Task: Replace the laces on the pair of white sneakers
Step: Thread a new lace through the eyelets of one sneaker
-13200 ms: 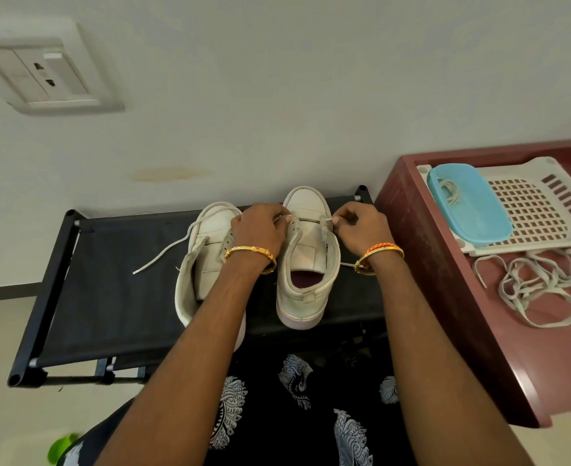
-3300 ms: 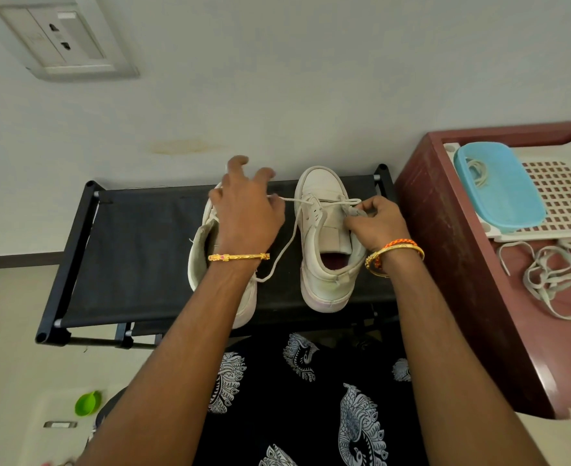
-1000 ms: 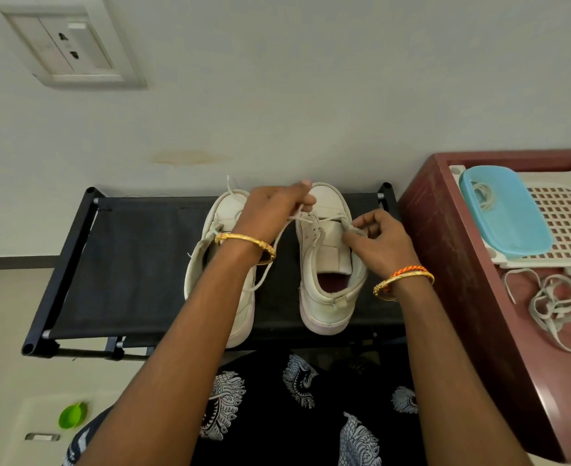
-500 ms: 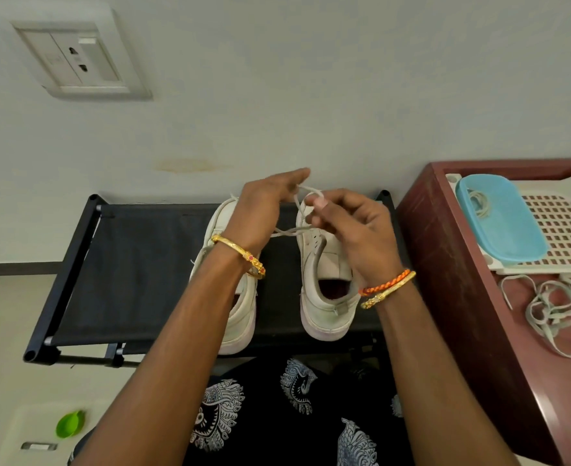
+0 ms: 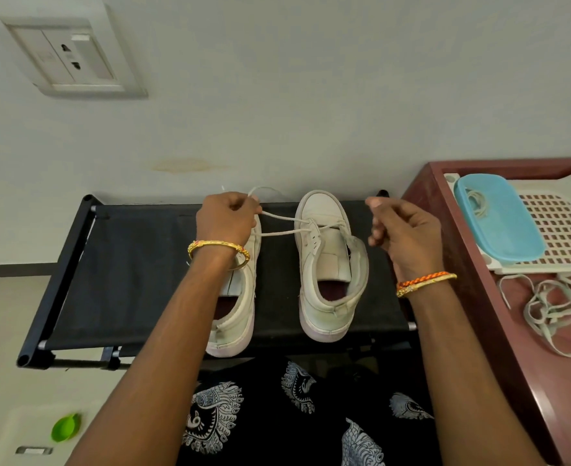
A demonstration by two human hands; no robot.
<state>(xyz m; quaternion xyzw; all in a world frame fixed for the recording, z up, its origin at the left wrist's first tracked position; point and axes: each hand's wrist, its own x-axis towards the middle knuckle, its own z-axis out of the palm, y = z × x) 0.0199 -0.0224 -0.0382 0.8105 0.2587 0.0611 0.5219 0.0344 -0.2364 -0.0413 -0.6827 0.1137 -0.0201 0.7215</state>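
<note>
The head camera looks down on two white sneakers standing side by side on a black fabric rack point(image 5: 126, 270), toes toward the wall. The left hand point(image 5: 225, 220) is curled into a fist above the toe of the left sneaker point(image 5: 238, 317), pinching the lace point(image 5: 284, 225), whose two strands run taut from that fist across to the front eyelets of the right sneaker point(image 5: 327, 264); a loop of the lace rises above the knuckles. The right hand point(image 5: 403, 233) hovers just beside the right sneaker's outer side, its fingers curled inward; whether it holds the other end of the lace cannot be told, since that part is hidden behind the shoe's collar and the fingers. To the right, on a red-brown table point(image 5: 452, 264), a blue lidded container point(image 5: 499, 220) lies on a white perforated tray point(image 5: 566, 227), and a tangle of loose laces point(image 5: 553, 307) sits near the tray's front edge.
</note>
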